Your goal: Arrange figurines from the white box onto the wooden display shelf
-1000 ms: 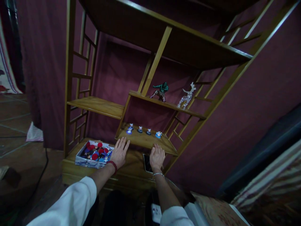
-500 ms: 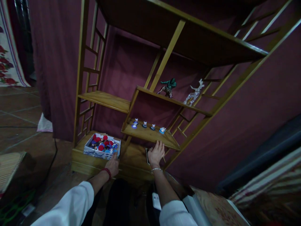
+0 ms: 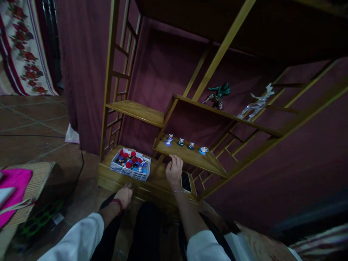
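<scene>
My left hand [image 3: 124, 195] is low, by my knee, just below the front edge of a patterned cardboard box [image 3: 130, 174]. Its fingers bend down and are mostly hidden in shadow. My right hand [image 3: 174, 172] hovers before the front edge of the small wooden shelf [image 3: 187, 155]; its fingers are loosely bent and apart, with nothing visible in them. Along that shelf stand a purple-based figurine [image 3: 169, 140], two dark-based figurines [image 3: 181, 142] and a blue-based figurine [image 3: 203, 150]. Red, blue and dark small figures [image 3: 132, 161] fill the box.
Above stand a green-hooded figure [image 3: 219, 95] and a clear deer figure [image 3: 257, 103]. A phone-like dark slab [image 3: 186, 182] lies on the bottom board, right of my right hand. The wooden uprights [image 3: 107, 87] frame the shelves. At left is a woven mat [image 3: 40, 177] with pink cloth.
My left hand has drawn back from the box's edge toward my knee. My right hand has come away from the shelf edge, its fingers now more bent. The view has shifted left and closer.
</scene>
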Action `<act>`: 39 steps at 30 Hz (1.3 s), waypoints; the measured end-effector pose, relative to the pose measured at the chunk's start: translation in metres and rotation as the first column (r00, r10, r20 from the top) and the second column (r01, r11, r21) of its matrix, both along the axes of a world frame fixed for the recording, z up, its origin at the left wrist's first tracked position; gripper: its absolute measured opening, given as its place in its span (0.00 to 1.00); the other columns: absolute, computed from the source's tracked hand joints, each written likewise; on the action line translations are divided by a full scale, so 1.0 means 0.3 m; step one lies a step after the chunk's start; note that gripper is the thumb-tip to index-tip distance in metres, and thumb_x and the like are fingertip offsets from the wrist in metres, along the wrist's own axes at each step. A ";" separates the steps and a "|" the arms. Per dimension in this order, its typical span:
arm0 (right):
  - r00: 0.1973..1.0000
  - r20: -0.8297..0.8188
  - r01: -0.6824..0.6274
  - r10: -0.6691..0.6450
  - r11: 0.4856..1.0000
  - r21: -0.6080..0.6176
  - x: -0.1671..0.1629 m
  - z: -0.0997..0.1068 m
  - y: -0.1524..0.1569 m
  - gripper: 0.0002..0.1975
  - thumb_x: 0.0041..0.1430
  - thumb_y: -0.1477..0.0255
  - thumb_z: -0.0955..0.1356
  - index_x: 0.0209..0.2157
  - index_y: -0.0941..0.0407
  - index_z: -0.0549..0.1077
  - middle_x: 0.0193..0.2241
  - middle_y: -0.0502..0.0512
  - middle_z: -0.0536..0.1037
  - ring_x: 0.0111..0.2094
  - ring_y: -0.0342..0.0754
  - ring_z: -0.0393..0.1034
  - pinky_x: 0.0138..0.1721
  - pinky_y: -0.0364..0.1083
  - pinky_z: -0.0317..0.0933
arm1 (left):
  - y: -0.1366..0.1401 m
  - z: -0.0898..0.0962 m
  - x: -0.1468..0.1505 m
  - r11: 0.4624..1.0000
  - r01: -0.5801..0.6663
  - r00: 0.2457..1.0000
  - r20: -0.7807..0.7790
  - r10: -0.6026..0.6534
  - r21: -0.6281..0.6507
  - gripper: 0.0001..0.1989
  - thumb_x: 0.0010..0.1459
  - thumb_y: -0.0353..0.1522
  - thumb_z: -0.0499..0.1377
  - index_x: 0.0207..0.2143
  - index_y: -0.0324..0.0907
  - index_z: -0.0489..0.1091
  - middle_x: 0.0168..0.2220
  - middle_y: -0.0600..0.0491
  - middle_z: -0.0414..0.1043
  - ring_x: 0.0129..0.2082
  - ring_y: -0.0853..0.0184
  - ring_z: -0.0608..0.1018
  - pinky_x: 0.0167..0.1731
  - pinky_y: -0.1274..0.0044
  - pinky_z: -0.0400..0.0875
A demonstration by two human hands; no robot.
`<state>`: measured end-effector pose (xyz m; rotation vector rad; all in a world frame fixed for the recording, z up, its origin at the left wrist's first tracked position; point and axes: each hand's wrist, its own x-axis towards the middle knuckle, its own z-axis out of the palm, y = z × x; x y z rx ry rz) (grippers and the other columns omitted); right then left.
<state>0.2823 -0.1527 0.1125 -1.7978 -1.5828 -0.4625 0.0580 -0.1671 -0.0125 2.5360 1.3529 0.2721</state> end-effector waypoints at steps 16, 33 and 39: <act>0.977 -0.065 -0.196 0.205 0.724 -0.661 -0.247 -0.320 0.127 0.18 0.59 0.71 0.56 0.46 0.59 0.69 0.44 0.59 0.72 0.49 0.48 0.59 0.51 0.44 0.49 | 0.111 0.003 -0.038 0.990 -0.116 0.991 0.074 0.110 0.080 0.22 0.46 0.23 0.49 0.45 0.34 0.66 0.60 0.43 0.49 0.57 0.59 0.57 0.53 0.71 0.57; 0.964 0.003 -0.221 0.266 0.808 -0.546 -0.220 -0.416 0.119 0.17 0.58 0.72 0.59 0.48 0.53 0.67 0.44 0.54 0.72 0.48 0.48 0.57 0.46 0.47 0.50 | 0.196 -0.108 0.067 0.957 -0.084 0.954 0.300 -0.003 0.277 0.21 0.50 0.22 0.47 0.47 0.33 0.65 0.55 0.43 0.58 0.59 0.59 0.50 0.56 0.67 0.52; 0.961 -0.032 -0.259 0.273 0.859 -0.442 -0.210 -0.461 0.118 0.18 0.56 0.76 0.59 0.48 0.54 0.67 0.43 0.54 0.72 0.48 0.48 0.57 0.47 0.48 0.50 | 0.240 -0.062 0.075 0.965 -0.120 0.945 0.326 0.039 0.232 0.15 0.53 0.25 0.48 0.41 0.38 0.68 0.43 0.45 0.68 0.47 0.61 0.66 0.51 0.66 0.56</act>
